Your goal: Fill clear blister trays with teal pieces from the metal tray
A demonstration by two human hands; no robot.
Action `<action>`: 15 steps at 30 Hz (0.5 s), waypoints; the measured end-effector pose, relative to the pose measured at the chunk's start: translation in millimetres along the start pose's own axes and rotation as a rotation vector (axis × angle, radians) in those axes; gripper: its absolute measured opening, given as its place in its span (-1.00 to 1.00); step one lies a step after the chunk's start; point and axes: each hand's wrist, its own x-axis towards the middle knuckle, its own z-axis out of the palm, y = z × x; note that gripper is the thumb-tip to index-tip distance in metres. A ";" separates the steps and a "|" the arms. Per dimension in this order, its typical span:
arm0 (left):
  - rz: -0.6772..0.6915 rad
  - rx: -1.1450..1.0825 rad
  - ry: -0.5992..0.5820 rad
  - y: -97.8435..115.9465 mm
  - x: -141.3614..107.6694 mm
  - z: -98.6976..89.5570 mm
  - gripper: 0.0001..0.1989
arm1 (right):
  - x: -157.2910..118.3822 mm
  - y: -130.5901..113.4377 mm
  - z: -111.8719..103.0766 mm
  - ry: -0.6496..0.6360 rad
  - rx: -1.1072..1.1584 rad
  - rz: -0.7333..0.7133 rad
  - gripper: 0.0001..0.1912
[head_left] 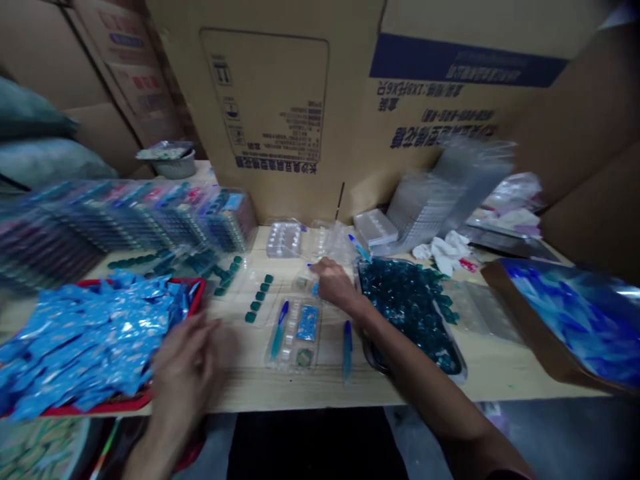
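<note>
My right hand (pixel 336 285) is over a clear plastic tray behind the front one, its fingers drawn together and pointing down. Small bits of blue show beside its fingertips; what it grips, if anything, is hidden. My left hand (pixel 186 357), smeared by motion, is at the right edge of a red tray (pixel 199 293) heaped with blue packets (pixel 100 333). Between my hands lies a clear blister tray (pixel 293 357) holding a blue pen (pixel 280 330), a blue packet (pixel 307 323) and a round greenish piece (pixel 304 357). Another blue pen (pixel 347 350) lies to its right.
A tray of dark teal cubes (pixel 405 310) sits at right, beside a box of blue items (pixel 575 313). Several teal cubes (pixel 259 297) form a row at centre. Filled packs (pixel 200 213) are stacked back left, clear trays (pixel 430 200) back right. A large carton (pixel 310 100) stands behind.
</note>
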 end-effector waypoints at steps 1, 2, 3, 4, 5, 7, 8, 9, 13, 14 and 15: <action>0.043 0.060 -0.067 3.2 6.2 12.8 -0.68 | -1.2 3.4 0.0 0.011 0.032 0.018 -0.56; 0.061 0.110 -0.150 5.9 13.2 25.2 -0.65 | -2.7 6.2 0.8 0.014 0.062 0.021 -0.54; 0.047 0.178 -0.208 7.9 20.5 36.4 -0.62 | -4.8 8.3 2.1 0.009 0.086 0.011 -0.54; 0.013 0.254 -0.247 9.2 27.6 46.1 -0.58 | -7.3 9.3 3.8 0.006 0.107 -0.003 -0.55; -0.026 0.321 -0.281 10.1 33.8 53.9 -0.52 | -10.4 9.5 5.7 0.002 0.128 -0.019 -0.56; -0.099 0.410 -0.348 11.1 43.1 63.6 -0.34 | -17.3 7.5 8.9 -0.004 0.168 -0.040 -0.58; -0.130 0.424 -0.391 11.3 46.0 65.9 -0.26 | -20.8 5.4 10.1 -0.006 0.185 -0.042 -0.58; -0.150 0.423 -0.430 11.5 47.7 66.9 -0.20 | -24.0 2.7 11.1 -0.007 0.198 -0.041 -0.58; -0.143 0.407 -0.427 12.0 45.1 65.2 -0.10 | -32.9 -19.2 12.3 -0.011 0.227 -0.070 -0.59; -0.135 0.412 -0.390 12.0 42.9 64.5 -0.06 | -33.5 -27.9 12.2 -0.011 0.242 -0.102 -0.59; -0.133 0.414 -0.352 11.7 40.5 64.1 -0.02 | -33.0 -37.6 12.1 -0.011 0.261 -0.138 -0.60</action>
